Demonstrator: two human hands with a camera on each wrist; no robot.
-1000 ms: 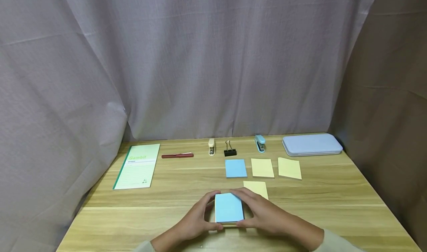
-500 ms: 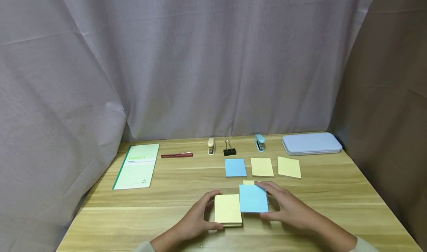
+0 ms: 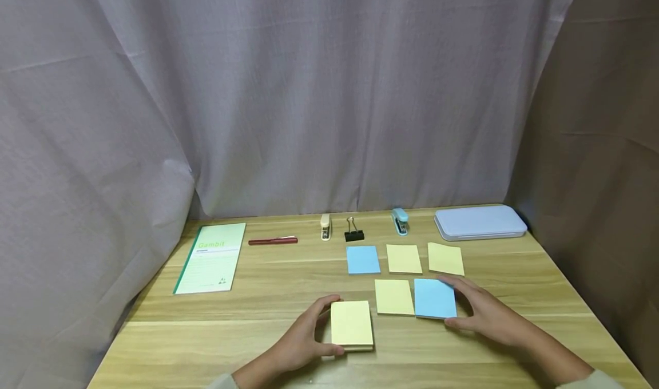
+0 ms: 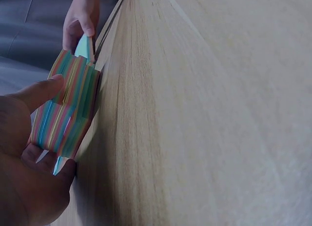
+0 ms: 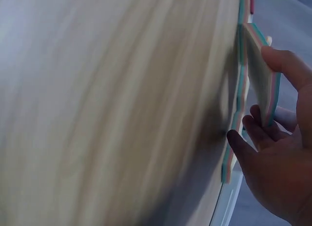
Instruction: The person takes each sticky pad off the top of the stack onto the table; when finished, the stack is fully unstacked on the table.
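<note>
My left hand (image 3: 304,337) grips a stack of sticky note pads (image 3: 352,323) near the front of the table, thumb and fingers on opposite edges. A yellow pad tops that stack, and the left wrist view shows its many-coloured layers (image 4: 66,106). To the right, my right hand (image 3: 489,314) pinches a blue sticky note pad (image 3: 435,298) by its edges; in the right wrist view this pad (image 5: 265,74) is tilted and off the table. Just left of it lies a yellow pad (image 3: 394,297). Behind are a blue pad (image 3: 363,260) and two yellow pads (image 3: 404,259).
Along the back of the wooden table (image 3: 288,297) lie a notebook (image 3: 211,257), a dark red pen (image 3: 273,241), a cream stapler (image 3: 326,227), a black binder clip (image 3: 354,234), a blue stapler (image 3: 400,221) and a pale blue case (image 3: 481,223). Grey curtains (image 3: 309,91) surround it.
My right hand has taken the blue pad off the top of the stack and moved it right, past the yellow pad. The left hand keeps its hold on the stack, where yellow now shows.
</note>
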